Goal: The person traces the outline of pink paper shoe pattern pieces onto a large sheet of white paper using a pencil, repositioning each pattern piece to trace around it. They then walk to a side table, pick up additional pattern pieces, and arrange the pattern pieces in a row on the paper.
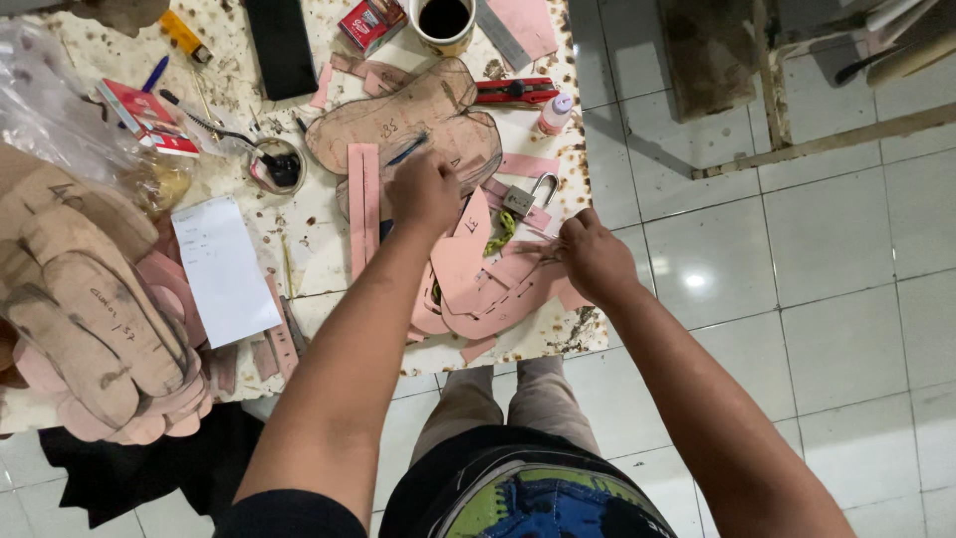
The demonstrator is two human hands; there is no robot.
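Observation:
My left hand [423, 191] grips a dark pen [406, 151] over a large brown cardboard pattern [398, 115] on the stained work table [329, 254]. My right hand [593, 254] pinches the edge of a pile of pink cut-out pieces [478, 284] lying near the table's front edge. A long pink strip [362, 204] lies just left of my left hand. A silver padlock [528, 196] rests between my two hands.
A cup of dark liquid [443, 20], a red utility knife [516, 92], a small bottle [554, 113], a white paper [225, 269] and a round tin [276, 164] sit on the table. Stacked cardboard patterns [90, 309] fill the left. Tiled floor [817, 279] lies right.

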